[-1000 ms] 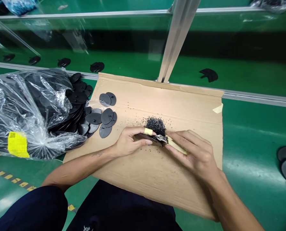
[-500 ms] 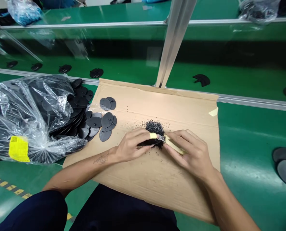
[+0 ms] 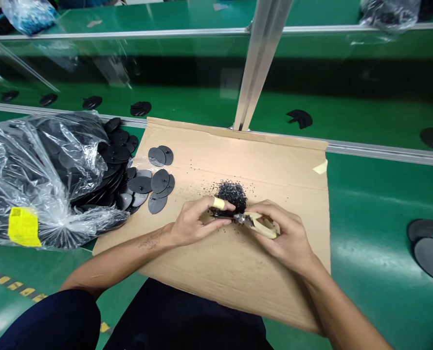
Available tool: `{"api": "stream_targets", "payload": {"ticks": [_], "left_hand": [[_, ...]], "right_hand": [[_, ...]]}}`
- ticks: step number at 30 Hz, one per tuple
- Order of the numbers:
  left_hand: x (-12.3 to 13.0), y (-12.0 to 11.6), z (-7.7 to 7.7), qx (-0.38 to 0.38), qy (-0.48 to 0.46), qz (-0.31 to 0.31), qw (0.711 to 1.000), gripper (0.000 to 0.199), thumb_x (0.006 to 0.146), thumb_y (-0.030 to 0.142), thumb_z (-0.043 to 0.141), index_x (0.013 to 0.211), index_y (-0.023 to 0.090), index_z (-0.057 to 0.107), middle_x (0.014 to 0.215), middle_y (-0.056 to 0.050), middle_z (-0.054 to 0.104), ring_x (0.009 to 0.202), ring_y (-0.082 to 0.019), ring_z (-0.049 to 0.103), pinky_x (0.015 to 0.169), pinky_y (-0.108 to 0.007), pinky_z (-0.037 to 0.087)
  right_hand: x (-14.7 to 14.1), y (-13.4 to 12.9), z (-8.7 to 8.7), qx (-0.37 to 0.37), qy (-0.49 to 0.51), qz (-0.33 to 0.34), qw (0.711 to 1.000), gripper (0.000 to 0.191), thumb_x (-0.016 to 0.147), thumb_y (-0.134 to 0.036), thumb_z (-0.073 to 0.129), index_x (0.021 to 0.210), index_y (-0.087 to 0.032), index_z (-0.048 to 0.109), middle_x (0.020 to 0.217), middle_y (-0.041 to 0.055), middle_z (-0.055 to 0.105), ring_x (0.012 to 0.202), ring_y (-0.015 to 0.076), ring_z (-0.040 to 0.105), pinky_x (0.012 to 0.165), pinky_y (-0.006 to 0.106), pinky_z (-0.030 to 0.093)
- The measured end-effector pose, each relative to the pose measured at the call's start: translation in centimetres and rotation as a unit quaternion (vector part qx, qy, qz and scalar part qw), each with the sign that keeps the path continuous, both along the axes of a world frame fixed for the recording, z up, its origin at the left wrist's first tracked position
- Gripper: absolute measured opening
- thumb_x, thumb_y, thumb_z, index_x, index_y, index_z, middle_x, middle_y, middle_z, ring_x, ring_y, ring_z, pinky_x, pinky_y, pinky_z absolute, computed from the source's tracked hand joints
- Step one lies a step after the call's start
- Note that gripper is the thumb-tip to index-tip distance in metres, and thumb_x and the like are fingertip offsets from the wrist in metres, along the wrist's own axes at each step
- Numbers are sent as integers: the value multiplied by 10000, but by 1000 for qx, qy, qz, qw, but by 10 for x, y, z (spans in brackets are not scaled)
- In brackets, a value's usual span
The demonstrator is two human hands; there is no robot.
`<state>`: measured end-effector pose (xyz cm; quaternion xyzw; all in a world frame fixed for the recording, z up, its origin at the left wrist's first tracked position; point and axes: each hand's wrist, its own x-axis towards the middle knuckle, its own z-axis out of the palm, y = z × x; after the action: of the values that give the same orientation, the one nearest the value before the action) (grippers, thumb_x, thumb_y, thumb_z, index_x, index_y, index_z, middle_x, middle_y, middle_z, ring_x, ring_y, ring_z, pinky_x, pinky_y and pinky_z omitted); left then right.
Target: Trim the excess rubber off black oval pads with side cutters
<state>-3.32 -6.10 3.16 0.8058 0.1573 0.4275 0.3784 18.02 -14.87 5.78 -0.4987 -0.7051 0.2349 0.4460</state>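
While the left hand pinches a thin, dark, flat piece between thumb and forefinger, nearly edge-on to the head camera and just on the near side of a heap of small black granules, the right hand grips a pair of metal-headed pliers with pale yellow handles, whose nose meets the right end of that piece. Whether the blades bite into it or only touch it is too small to tell. Pale yellow tape wraps the left forefinger. Beneath the heap spreads a broad brown cardboard sheet; left of the heap lie several loose, flat, black discs, and farther left sits a clear plastic bag full of dark discs. The step in hand looks like nipping at the edge of the held piece, probably between two bites, as the handles stand spread. As I judge it, the next move calls for a steady left pinch, fingertips clear of the nose, and a squarely placed squeeze from the right. Against the frame half a second ago, the handles stand wider apart, the held piece shows as a slimmer dark line, and the nose sits farther toward the near side of the heap; the loose discs keep their arrangement.
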Motion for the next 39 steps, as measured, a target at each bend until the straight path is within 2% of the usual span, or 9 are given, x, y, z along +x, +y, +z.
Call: {"api": "stream_targets", "payload": {"ticks": [4, 6, 8, 11, 14, 17, 21, 31, 39], "left_hand": [[-1, 5, -2, 165, 113, 6, 980, 183, 980, 185, 615, 1155, 139, 638, 990, -88, 738, 873, -172, 698, 765, -299, 599], [-2, 8, -4, 205, 151, 5, 967, 185, 983, 148, 559, 1146, 148, 645, 1004, -90, 727, 859, -179, 675, 738, -314, 583], [-3, 9, -4, 194, 156, 3, 969, 224, 972, 107, 512, 1145, 152, 647, 1033, -94, 720, 878, -178, 669, 749, -317, 582], [-3, 9, -3, 129, 117, -3, 985, 268, 957, 98, 508, 1184, 152, 639, 1054, -99, 716, 943, -179, 677, 805, -326, 595], [-3, 8, -1, 79, 65, -17, 995, 272, 956, 116, 542, 1210, 144, 634, 1059, -102, 720, 979, -176, 686, 839, -329, 603], [-3, 7, 0, 64, 44, -20, 997, 256, 966, 148, 565, 1209, 130, 643, 1054, -108, 721, 979, -174, 689, 838, -323, 606], [-4, 7, -1, 60, 37, -19, 997, 283, 973, 161, 575, 1247, 139, 644, 1057, -103, 722, 957, -167, 686, 823, -313, 606], [-4, 3, -3, 62, 28, -21, 997, 267, 960, 150, 593, 1218, 141, 662, 1047, -105, 729, 931, -166, 691, 793, -309, 611], [0, -1, -4, 63, 13, -18, 998, 239, 975, 164, 606, 1204, 133, 665, 999, -97, 741, 890, -152, 705, 760, -284, 623]], "right_hand": [[-7, -3, 0, 127, -87, 29, 988, 196, 998, -98, 601, 1175, -183, 619, 992, 106, 707, 846, 233, 675, 665, 350, 511], [-8, -4, 2, 128, -74, 50, 988, 203, 996, -112, 611, 1187, -183, 616, 997, 108, 708, 849, 237, 676, 675, 362, 521], [-5, -5, 5, 84, 1, 59, 995, 199, 988, -118, 611, 1173, -191, 616, 991, 98, 705, 854, 234, 678, 691, 362, 544], [5, -4, 6, 30, 45, -4, 999, 217, 968, -110, 604, 1160, -207, 636, 1011, 92, 701, 867, 228, 677, 698, 346, 554], [17, 1, 4, 39, -57, -45, 997, 253, 979, -154, 607, 1221, -219, 643, 1046, 93, 703, 895, 244, 668, 746, 382, 541], [23, 4, 0, 58, -129, -16, 990, 274, 1004, -169, 583, 1271, -215, 619, 1096, 102, 703, 916, 257, 664, 762, 406, 522], [22, 4, -1, 74, -161, 10, 984, 239, 1027, -152, 562, 1258, -190, 608, 1109, 110, 700, 907, 246, 654, 743, 387, 502], [22, 1, -3, 98, -247, -17, 964, 184, 1076, -213, 538, 1215, -202, 658, 1042, 90, 710, 802, 215, 630, 651, 352, 467], [18, -3, 1, 150, -303, -55, 939, 195, 1050, -93, 547, 1112, -206, 694, 878, 39, 717, 668, 178, 605, 582, 332, 442]]}}
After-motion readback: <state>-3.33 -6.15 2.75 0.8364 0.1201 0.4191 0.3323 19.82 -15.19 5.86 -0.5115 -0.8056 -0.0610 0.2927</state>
